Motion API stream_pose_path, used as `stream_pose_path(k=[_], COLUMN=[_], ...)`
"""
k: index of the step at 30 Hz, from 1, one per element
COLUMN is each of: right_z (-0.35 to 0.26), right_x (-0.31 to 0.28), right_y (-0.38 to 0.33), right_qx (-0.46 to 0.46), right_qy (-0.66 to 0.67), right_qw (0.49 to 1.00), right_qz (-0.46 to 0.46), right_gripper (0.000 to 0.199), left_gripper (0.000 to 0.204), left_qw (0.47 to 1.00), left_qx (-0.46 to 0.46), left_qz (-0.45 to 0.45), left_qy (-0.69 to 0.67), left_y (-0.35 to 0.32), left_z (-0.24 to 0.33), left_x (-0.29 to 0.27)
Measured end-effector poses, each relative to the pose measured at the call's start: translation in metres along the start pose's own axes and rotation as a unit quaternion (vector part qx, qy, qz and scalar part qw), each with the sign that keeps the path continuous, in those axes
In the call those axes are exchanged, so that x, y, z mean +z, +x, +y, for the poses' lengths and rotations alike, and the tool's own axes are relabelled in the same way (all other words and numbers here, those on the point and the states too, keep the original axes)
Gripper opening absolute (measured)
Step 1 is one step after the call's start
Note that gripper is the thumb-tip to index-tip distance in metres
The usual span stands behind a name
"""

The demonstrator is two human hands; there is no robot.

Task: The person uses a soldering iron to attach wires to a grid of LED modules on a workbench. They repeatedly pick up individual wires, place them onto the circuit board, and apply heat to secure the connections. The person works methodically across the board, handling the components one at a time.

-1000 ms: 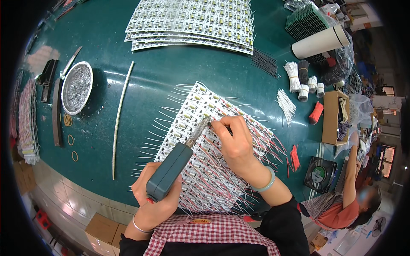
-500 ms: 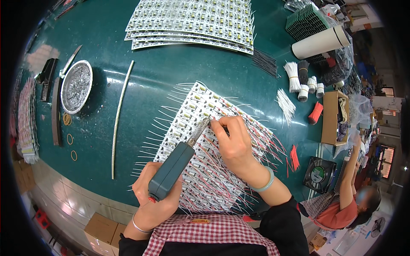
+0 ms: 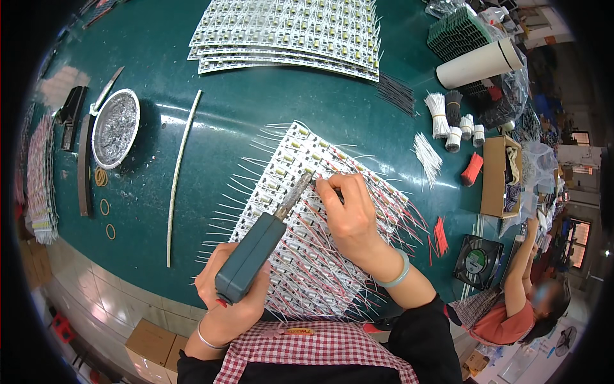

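In my left hand (image 3: 240, 317) is a dark green soldering gun (image 3: 251, 257), its grey metal tip reaching up and right onto a white circuit board panel (image 3: 295, 144). Small components cover the panel, which lies tilted on the table in front of me. White wires stick out along its left side; red and white ones trail over its right side. My right hand (image 3: 353, 214) is closed in a pinch just right of the soldering tip, over the panel. Whatever lies between its fingertips is too small to make out.
Stacked circuit boards (image 3: 288, 38) lie at the far side. A bowl of silvery scrap (image 3: 116, 129) and a long thin rod (image 3: 183, 173) are on the left. Wire bundles (image 3: 437, 115), a cardboard box (image 3: 494, 176) and a black fan (image 3: 477, 261) stand right. A co-worker (image 3: 511, 313) is beyond.
The soldering gun's body has shifted slightly left, and its tip slightly up, with my left hand. My right hand stays where it was. The co-worker's arms have moved a little.
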State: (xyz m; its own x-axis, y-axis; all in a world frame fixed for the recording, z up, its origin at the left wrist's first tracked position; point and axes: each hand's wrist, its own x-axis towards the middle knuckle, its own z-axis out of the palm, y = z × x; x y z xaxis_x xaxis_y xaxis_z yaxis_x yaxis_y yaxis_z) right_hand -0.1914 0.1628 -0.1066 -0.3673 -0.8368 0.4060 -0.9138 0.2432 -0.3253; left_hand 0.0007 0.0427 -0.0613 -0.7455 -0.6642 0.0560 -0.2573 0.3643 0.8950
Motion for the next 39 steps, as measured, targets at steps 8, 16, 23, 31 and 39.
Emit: stream_pose_path(k=[8,16,23,31,39], right_z=[0.0033,0.0034,0.0028,0.0028,0.0065], right_x=[-0.003,-0.0041,-0.0038,-0.0039,-0.0016], right_y=[-0.0055,-0.0032,-0.0023,0.001,-0.0018], right_qx=[0.029,0.014,0.023,0.024,0.024], right_qy=[0.03,0.036,0.026,0.032,0.041], right_qw=[0.999,0.999,0.999,0.999,0.999], right_qz=[0.002,-0.024,-0.027,0.007,-0.004], right_gripper=[0.033,0.036,0.034,0.031,0.03], left_gripper=[0.02,0.021,0.02,0.019,0.018], left_qw=[0.998,0.999,0.998,0.998,0.999], left_qx=[-0.037,-0.03,-0.035,-0.038,-0.033], left_qz=[0.024,0.003,0.023,0.018,-0.005], left_qy=[-0.032,-0.028,-0.037,-0.051,-0.036], left_y=[-0.0017,-0.0029,-0.0017,-0.0036,0.0007], left_z=[0.0007,-0.0048,-0.0029,-0.0039,-0.0014], left_x=[-0.0004,-0.0024,-0.0044,-0.0018,0.0001])
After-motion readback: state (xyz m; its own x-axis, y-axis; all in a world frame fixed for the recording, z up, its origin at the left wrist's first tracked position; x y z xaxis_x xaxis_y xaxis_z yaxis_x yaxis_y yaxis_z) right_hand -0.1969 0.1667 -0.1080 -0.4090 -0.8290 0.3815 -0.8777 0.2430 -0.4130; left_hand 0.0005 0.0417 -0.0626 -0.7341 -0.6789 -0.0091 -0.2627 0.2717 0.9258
